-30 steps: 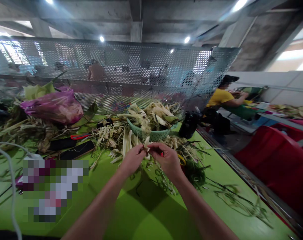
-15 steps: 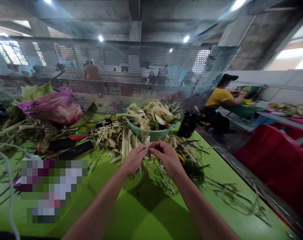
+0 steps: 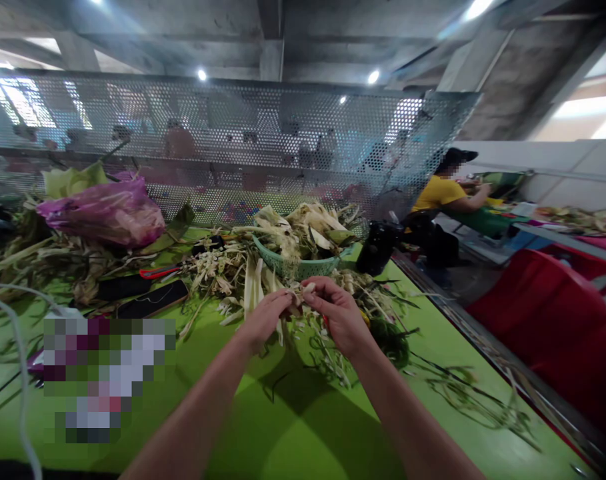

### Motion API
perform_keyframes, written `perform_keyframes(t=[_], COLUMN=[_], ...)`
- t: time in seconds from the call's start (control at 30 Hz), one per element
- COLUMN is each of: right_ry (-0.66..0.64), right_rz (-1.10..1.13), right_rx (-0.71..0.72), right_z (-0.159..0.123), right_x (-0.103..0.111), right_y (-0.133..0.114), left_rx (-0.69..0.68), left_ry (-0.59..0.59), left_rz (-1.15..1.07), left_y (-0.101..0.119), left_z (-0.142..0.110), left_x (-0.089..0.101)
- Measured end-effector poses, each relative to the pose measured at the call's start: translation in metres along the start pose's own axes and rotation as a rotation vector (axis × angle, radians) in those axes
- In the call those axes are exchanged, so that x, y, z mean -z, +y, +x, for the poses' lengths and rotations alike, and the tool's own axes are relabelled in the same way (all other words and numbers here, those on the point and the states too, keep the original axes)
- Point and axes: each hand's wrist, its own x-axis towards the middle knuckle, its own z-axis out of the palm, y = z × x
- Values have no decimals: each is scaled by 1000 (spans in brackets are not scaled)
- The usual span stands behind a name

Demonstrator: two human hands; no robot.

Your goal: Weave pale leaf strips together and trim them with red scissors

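Observation:
In front of the basket, my left hand (image 3: pixel 263 321) and my right hand (image 3: pixel 341 315) meet with fingers pinched. Between them is a small pale strip of husk (image 3: pixel 297 292), bunched and partly covered by the fingertips. The right thumb and index finger press its right end; the left fingers hold the other side. A bit of red shows by the right palm, too small to name. Just beyond, a green plastic basket (image 3: pixel 310 270) is heaped with dry husks (image 3: pixel 307 227). Long pale husk strips (image 3: pixel 253 290) lie left of the fingers, and scraps are scattered beneath.
Dark green twine (image 3: pixel 389 341) lies right of my right hand. A black camera-like object (image 3: pixel 377 248) stands beyond it. Leftward are a black phone-like slab (image 3: pixel 153 301), a pink plastic bag (image 3: pixel 105 212) and a white cable (image 3: pixel 17 360). A perforated metal screen (image 3: pixel 223 140) closes the back; a person (image 3: pixel 443 190) sits right.
The husk's tip, which stood up above my fingers, is now folded down and bunched. My right fingers have shifted onto its end. The red bit by my right palm has come into view.

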Motion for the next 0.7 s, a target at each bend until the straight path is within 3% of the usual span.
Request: perform_keyframes(t=[0.17,0.3,0.57,0.7], right_ry=[-57,-102,-123,-115], right_rz=[-2,-163,-519,-582], right_rx=[15,50,193,226], right_z=[-1,-1,2,4], right_x=[-1,-2,2,4], right_y=[-2,-5,-10,-8], left_rx=[68,91,69,66], left_ry=[31,86,34,8], left_rz=[-65,-89,-113,-130], left_y=[0,-2,-3,0], left_z=[2,6,5,4], left_x=[0,-1,4,7])
